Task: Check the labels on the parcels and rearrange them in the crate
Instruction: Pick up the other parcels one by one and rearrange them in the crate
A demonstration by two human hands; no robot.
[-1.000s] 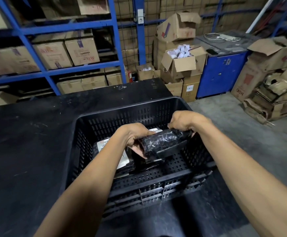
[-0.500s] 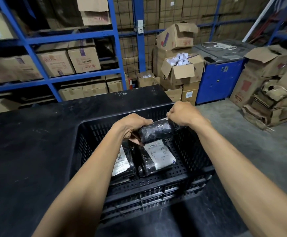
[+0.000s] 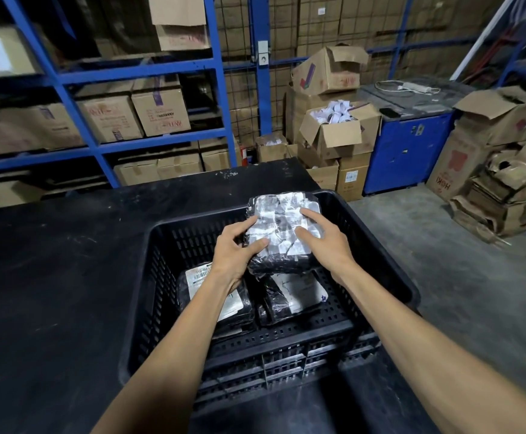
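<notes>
Head view, we see left hand point(image 3: 233, 255) and right hand point(image 3: 326, 242), fingers spread, clasping a black plastic-wrapped parcel point(image 3: 282, 236), crumpled label up, above the black slotted plastic crate point(image 3: 286, 346).

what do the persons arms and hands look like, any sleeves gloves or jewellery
Both arms are bare for all that shows of them, from the bottom edge of the picture up to the hands: no sleeve comes into view. The left hand and right hand wear no gloves, and no watch, bracelet or ring can be seen. The nails look short and unpainted. No tattoos or markings show.
</notes>
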